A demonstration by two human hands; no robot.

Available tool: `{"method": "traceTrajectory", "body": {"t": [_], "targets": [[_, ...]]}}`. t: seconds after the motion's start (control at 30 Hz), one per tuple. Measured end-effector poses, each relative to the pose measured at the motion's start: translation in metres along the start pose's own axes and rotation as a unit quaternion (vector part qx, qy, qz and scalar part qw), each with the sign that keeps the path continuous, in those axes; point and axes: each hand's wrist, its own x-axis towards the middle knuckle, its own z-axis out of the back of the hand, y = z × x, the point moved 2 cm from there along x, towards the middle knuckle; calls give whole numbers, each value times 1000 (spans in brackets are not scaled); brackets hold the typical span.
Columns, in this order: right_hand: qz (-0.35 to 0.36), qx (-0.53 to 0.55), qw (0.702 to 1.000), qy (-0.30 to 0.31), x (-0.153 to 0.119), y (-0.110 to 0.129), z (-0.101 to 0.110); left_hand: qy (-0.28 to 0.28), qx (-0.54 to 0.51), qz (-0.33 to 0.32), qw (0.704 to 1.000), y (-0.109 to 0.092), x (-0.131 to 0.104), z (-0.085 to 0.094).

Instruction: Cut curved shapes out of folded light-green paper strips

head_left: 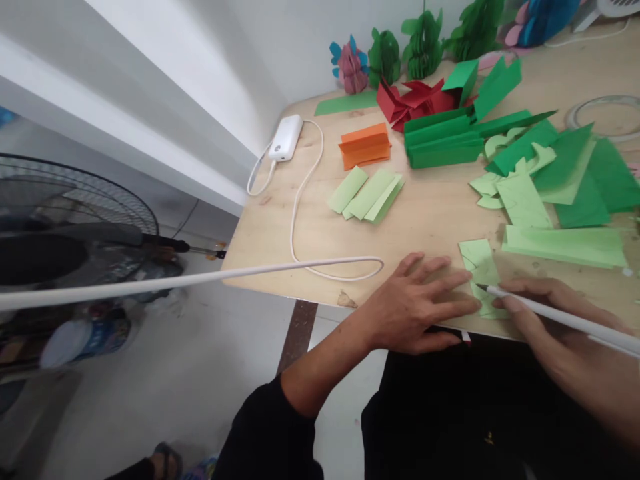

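Head view: a light green paper piece (481, 272) was pinned flat at the bench (280, 233) front edge by the spread left hand (417, 303); a white pencil (550, 313) was clamped in the right hand (555, 313), tip on the paper.

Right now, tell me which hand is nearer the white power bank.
Left. The left hand lies flat at the table's near edge, on the power bank's side. The right hand, holding a white pencil over light green paper, is farther away.
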Motion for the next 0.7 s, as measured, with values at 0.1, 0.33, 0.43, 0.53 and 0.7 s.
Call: {"method": "traceTrajectory", "body": {"t": [0.1, 0.33, 0.43, 0.53, 0.7], "targets": [[-18, 0, 1000, -4, 1, 0, -2, -6, -8, 3, 1000, 0, 0, -1], [6, 9, 1000, -3, 0, 0, -5, -17, -17, 3, 1000, 0, 0, 0], [20, 5, 1000, -7, 0, 0, -7, -5, -17, 7, 1000, 0, 0, 0], [29, -8, 999, -10, -1, 1, -7, 3, -17, 9, 1000, 0, 0, 0], [44, -14, 999, -13, 0, 1, -7, 1, -14, 9, 1000, 0, 0, 0]]}}
